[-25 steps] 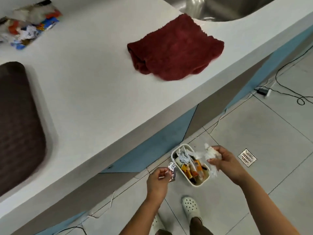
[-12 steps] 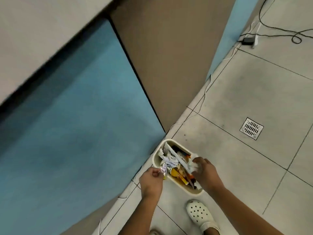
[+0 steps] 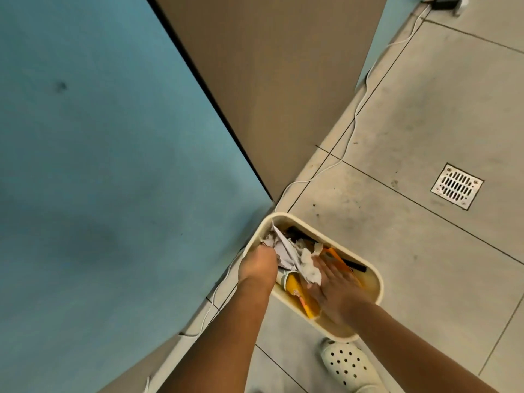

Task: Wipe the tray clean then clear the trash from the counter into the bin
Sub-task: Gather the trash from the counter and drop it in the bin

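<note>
With both hands down in the cream bin (image 3: 368,268) on the floor, your right hand (image 3: 331,287) lies flat-fingered on the light, springy crumpled trash (image 3: 310,266), while I cannot tell your left hand's (image 3: 258,265) grip, so pinch loose paper by its bunched folds.

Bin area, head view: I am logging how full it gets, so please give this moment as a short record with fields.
bin: cream oval bin on the tiled floor, against the blue counter panel
contents: crumpled white paper, orange wrappers, dark items; reach near the rim
left hand: left hand inside the bin's left end, fingers hidden among the paper
right hand: right hand flat, pressing down on the trash
nearby: floor drain, white cable, white clog
</note>
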`<state>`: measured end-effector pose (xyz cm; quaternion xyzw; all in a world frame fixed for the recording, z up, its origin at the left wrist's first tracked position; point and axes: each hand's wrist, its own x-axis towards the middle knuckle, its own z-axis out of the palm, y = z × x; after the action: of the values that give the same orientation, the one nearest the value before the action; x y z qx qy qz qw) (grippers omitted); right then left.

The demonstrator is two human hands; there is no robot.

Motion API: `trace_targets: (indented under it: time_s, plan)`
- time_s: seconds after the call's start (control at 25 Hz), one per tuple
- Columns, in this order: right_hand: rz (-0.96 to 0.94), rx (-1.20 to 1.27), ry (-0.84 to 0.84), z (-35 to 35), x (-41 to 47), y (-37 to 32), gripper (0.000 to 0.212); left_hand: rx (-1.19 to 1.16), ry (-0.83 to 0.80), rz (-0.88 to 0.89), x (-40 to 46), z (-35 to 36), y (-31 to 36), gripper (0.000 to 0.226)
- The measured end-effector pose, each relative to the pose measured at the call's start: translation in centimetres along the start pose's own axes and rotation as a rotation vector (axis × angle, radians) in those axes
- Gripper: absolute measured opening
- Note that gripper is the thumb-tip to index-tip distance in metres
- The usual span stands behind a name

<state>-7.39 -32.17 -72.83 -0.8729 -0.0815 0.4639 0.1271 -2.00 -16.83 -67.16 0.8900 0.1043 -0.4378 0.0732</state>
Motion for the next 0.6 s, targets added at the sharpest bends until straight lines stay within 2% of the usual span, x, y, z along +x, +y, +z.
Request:
trace_targets:
  time_s: [0.12, 0.2, 0.28, 0.44, 0.6]
  plan:
    - [0.144, 0.225, 0.02, 0.4, 1.2, -0.2, 0.066, -0.21, -0.06, -0.058, -0.1, -0.1, 0.1, 0.036]
    - [0.246, 0.382, 0.099, 0.4, 0.7, -0.7, 0.067, -0.355, -0.012, -0.116, -1.5, -0.8, 0.1, 0.039]
    - [0.314, 0.453, 0.161, -0.3, -1.1, -1.4, 0.064, -0.36, 0.056, -0.147, -3.7, -1.6, -0.2, 0.046]
    - [0.242, 0.447, 0.116, -3.8, -8.2, -3.8, 0.046, -0.659, -0.009, -0.15, -9.2, -3.9, -0.9, 0.041]
    - [0.095, 0.428, 0.124, -9.4, -16.0, -7.0, 0.037, -0.731, 0.026, -0.065, -16.8, -8.8, -0.1, 0.038]
